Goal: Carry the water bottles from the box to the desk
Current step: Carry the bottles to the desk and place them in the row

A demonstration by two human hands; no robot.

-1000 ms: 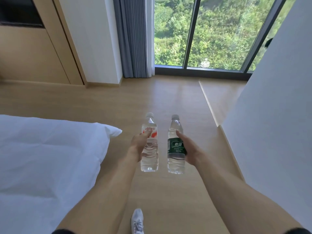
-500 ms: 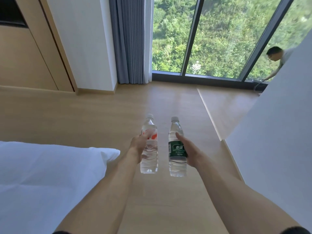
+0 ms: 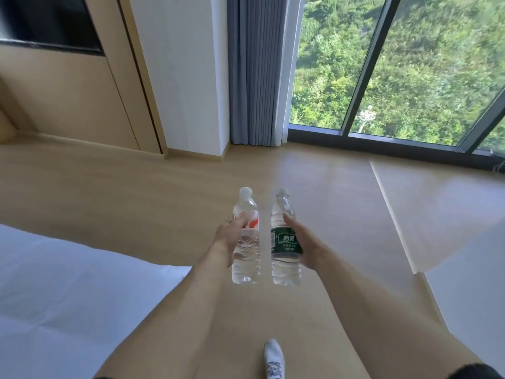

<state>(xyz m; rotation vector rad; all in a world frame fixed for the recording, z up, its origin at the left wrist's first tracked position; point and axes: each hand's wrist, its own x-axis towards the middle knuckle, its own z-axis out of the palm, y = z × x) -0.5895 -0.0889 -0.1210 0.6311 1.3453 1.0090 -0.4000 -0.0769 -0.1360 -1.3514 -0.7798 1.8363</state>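
Note:
My left hand (image 3: 228, 236) grips a clear water bottle with a red and white label (image 3: 246, 242), held upright in front of me over the wooden floor. My right hand (image 3: 303, 242) grips a second clear bottle with a dark green label (image 3: 285, 242), also upright. The two bottles hang side by side, a small gap between them. Neither a box nor a desk is in view.
A white bed (image 3: 68, 296) fills the lower left. A white wall or panel (image 3: 470, 283) stands at the right. Ahead are a grey curtain (image 3: 254, 77), a floor-to-ceiling window (image 3: 410, 64) and wooden wall panelling (image 3: 68, 91). My white-socked foot (image 3: 273, 356) is on the floor below.
The view has swung left and moved forward: the bed has slid lower left, and the window and a person seen beyond the panel shifted right, that person out of view. Both bottles stay held.

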